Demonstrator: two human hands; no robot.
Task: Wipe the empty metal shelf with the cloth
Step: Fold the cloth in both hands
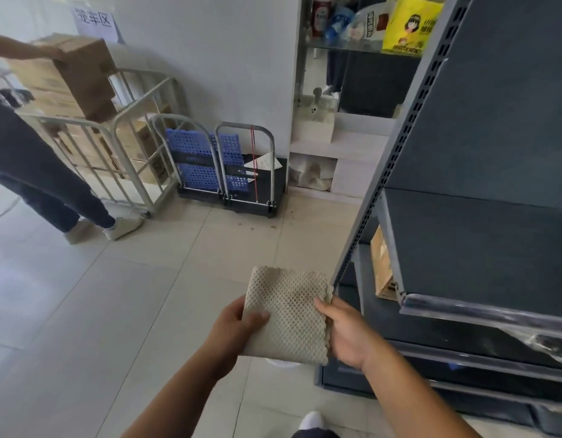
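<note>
Head view: we hold a folded cloth (pixel 287 314) out over the tiled floor (pixel 115 295), just left of the shelf (pixel 481 248). Our left hand (pixel 233 327) grips its left edge, thumb on top; our right hand (pixel 347 331) pinches the right edge, thumb over the waffle weave. The cloth is beige with a faint dark smudge near the middle, and does not touch the shelf. The grey metal shelf stands at our right, its top surface bare, with a box (pixel 382 263) tucked beneath it. Across the room, another person (pixel 36 165) lifts a carton (pixel 83 74) beside a cart (pixel 128 153).
</note>
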